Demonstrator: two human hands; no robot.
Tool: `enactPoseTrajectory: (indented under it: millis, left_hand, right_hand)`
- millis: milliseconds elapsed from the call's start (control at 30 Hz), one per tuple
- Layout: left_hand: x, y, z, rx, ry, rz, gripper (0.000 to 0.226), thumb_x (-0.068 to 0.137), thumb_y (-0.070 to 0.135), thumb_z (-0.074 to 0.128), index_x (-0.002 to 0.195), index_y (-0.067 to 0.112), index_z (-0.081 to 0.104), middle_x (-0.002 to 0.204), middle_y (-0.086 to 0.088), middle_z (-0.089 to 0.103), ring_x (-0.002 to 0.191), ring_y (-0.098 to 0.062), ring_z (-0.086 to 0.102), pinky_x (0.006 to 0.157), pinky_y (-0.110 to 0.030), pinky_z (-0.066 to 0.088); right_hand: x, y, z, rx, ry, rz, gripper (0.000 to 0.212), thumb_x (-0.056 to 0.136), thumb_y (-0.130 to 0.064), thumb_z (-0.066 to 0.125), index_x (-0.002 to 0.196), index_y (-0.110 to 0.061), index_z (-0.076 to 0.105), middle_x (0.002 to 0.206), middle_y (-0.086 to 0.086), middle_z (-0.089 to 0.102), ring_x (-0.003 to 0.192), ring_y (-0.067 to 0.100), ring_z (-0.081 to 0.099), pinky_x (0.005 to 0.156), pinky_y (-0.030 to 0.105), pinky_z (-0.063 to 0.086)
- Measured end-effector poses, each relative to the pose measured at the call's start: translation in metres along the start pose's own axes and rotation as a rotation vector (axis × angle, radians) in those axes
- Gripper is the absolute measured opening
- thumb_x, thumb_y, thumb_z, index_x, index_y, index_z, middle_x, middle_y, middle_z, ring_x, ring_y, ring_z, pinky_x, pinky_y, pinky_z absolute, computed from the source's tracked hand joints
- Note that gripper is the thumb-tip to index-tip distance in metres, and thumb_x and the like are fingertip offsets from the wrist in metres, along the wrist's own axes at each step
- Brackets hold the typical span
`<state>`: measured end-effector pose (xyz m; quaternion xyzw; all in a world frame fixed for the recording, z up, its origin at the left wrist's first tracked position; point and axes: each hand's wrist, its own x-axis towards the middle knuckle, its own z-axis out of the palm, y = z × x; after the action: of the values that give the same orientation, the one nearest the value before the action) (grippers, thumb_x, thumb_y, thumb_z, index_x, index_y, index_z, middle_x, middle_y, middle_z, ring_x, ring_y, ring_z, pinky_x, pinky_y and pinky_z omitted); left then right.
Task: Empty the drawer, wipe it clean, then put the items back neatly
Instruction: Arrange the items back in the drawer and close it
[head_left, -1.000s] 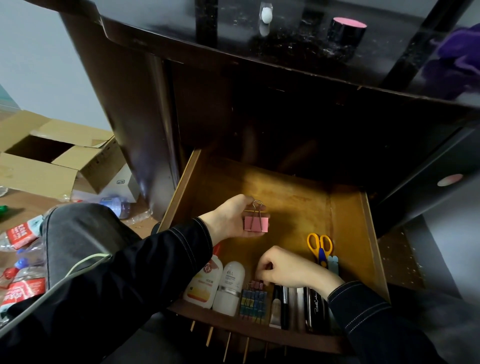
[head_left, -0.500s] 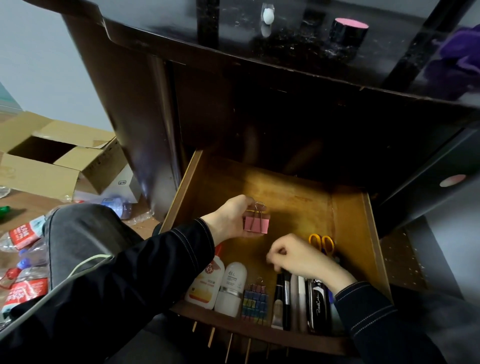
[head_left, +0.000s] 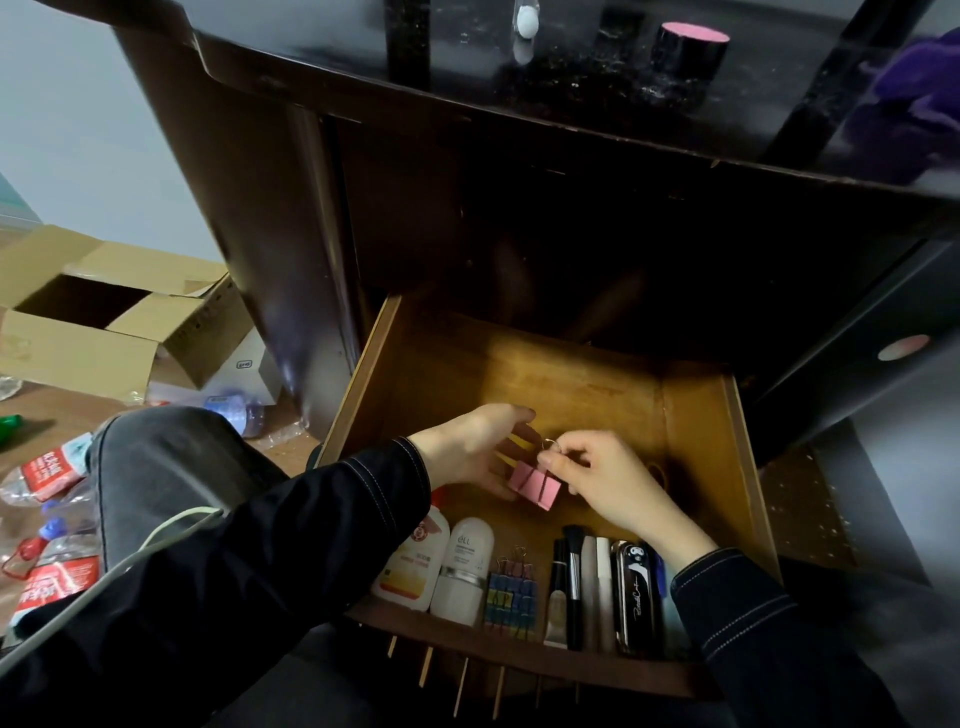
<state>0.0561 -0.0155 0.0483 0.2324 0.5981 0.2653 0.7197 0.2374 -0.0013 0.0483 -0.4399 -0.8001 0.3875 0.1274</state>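
Note:
The wooden drawer (head_left: 696, 415) stands pulled out below the dark desk. Above its middle, a pink binder clip (head_left: 535, 484) hangs between both hands. My right hand (head_left: 602, 478) pinches the clip's wire handle from the right. My left hand (head_left: 472, 449) sits at the clip's left side with fingers touching it. Along the drawer's front lie two white bottles (head_left: 439, 564), a cluster of small coloured clips (head_left: 511, 595), a brush (head_left: 573, 577), pens and a black case (head_left: 636, 592). My right hand and wrist hide the scissors almost entirely.
A black jar with a pink lid (head_left: 688, 57) and a purple cloth (head_left: 919, 93) sit on the desk top. An open cardboard box (head_left: 104, 317) and several plastic bottles (head_left: 47, 519) lie on the floor at the left. My knee (head_left: 161, 467) is beside the drawer.
My right hand rose from the front row of items to the pink clip and took its wire handle. The clip dropped lower and tilted, and my left hand's grip on it loosened.

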Motion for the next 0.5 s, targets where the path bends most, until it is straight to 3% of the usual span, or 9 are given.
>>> enactPoseTrajectory:
  millis: [67, 133, 233, 333, 500]
  left_hand:
    - [0.002, 0.003, -0.006, 0.228, 0.183, 0.109, 0.029, 0.102, 0.032, 0.049, 0.122, 0.013, 0.056, 0.112, -0.01, 0.065, 0.096, -0.03, 0.066, 0.082, -0.045, 0.057]
    - [0.001, 0.004, -0.015, 0.405, 0.292, 0.205, 0.019, 0.1, 0.027, 0.05, 0.116, 0.019, 0.058, 0.099, -0.002, 0.066, 0.084, -0.022, 0.067, 0.068, -0.035, 0.057]
    - [-0.003, -0.001, -0.026, 0.578, 0.286, 0.245, 0.021, 0.1, 0.029, 0.05, 0.114, 0.019, 0.062, 0.096, -0.001, 0.067, 0.069, -0.014, 0.061, 0.054, -0.025, 0.049]
    - [-0.006, -0.004, -0.026, 0.65, 0.256, 0.228, 0.022, 0.1, 0.028, 0.049, 0.11, 0.016, 0.064, 0.099, -0.004, 0.07, 0.066, -0.014, 0.061, 0.052, -0.023, 0.048]
    - [-0.005, -0.004, -0.022, 0.691, 0.228, 0.196, 0.022, 0.101, 0.029, 0.048, 0.108, 0.015, 0.064, 0.096, -0.003, 0.068, 0.066, -0.015, 0.06, 0.054, -0.023, 0.047]
  right_hand:
    - [0.0, 0.004, 0.0, -0.045, -0.064, 0.026, 0.026, 0.099, -0.032, 0.061, 0.077, -0.023, 0.07, 0.065, -0.023, 0.063, 0.07, -0.003, 0.059, 0.094, 0.039, 0.048]
    - [0.001, 0.006, 0.004, -0.08, -0.13, 0.042, 0.026, 0.1, -0.032, 0.06, 0.081, -0.019, 0.072, 0.068, -0.02, 0.064, 0.072, -0.008, 0.058, 0.095, 0.038, 0.049]
    - [0.001, 0.008, 0.009, -0.12, -0.194, 0.028, 0.03, 0.1, -0.033, 0.06, 0.08, -0.013, 0.07, 0.065, -0.029, 0.06, 0.067, -0.012, 0.055, 0.085, 0.036, 0.051]
    - [0.001, 0.01, 0.013, -0.116, -0.251, 0.025, 0.025, 0.1, -0.032, 0.061, 0.081, -0.02, 0.072, 0.068, -0.036, 0.06, 0.068, -0.013, 0.056, 0.072, 0.027, 0.046]
    - [0.001, 0.012, 0.016, -0.137, -0.273, 0.044, 0.024, 0.099, -0.036, 0.061, 0.082, -0.022, 0.072, 0.062, -0.03, 0.058, 0.056, -0.006, 0.051, 0.057, 0.023, 0.037]
